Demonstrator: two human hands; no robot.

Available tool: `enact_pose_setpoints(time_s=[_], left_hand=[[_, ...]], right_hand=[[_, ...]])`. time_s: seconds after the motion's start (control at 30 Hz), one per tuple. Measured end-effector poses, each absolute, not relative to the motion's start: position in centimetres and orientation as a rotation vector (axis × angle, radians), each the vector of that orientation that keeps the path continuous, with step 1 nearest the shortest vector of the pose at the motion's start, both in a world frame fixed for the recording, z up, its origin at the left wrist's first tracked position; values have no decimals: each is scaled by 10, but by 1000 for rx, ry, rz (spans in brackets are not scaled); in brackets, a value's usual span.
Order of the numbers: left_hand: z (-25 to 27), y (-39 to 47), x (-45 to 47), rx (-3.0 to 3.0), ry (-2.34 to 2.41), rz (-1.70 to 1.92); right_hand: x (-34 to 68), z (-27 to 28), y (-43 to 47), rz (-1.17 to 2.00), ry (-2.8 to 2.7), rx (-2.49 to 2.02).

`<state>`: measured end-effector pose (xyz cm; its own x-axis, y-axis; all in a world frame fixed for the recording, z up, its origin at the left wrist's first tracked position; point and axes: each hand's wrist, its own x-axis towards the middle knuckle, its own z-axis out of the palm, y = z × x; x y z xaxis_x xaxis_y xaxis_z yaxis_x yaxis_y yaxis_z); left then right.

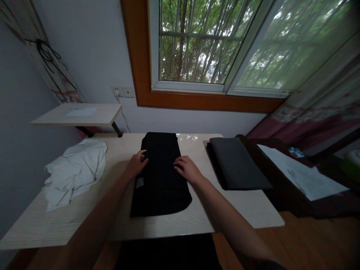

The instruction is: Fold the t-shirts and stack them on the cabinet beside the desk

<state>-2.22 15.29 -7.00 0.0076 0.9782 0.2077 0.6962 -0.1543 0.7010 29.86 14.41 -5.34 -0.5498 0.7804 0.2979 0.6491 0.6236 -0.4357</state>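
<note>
A folded black garment lies lengthwise on the pale wooden table, with a small white tag showing at its left edge. At that same edge rests my left hand, its fingers slightly bent and apart from the thumb, tips touching the cloth. My right hand is on the opposite edge, fingers spread and lightly bent over the fabric. Neither hand visibly grips the cloth. What kind of garment it is cannot be made out from the fold.
A crumpled white cloth lies on the left, below a small raised shelf on black legs. Dark grey folded material sits at the table's right. Beyond it, white sheets rest on a brown surface. A window is behind.
</note>
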Motion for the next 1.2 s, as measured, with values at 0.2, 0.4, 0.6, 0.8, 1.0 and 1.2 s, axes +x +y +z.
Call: enact_pose_setpoints(time_s=[0.2, 0.4, 0.6, 0.8, 1.0, 1.2], left_hand=[[-71, 117, -27, 2074, 1734, 868], [-75, 101, -27, 2233, 1647, 790], [-73, 123, -21, 2188, 1713, 781], [-68, 116, -12, 2174, 1760, 874], [-65, 80, -6, 2057, 1714, 906], [-65, 61, -1, 1957, 1554, 821]], right_hand=[[317, -55, 105, 449, -2451, -1042], [321, -58, 103, 367, -2457, -1132], [313, -64, 133, 392, -2384, -1117], [320, -52, 118, 574, -2331, -1050], [341, -44, 90, 914, -2323, -1045], [341, -42, 90, 967, -2291, -1126]])
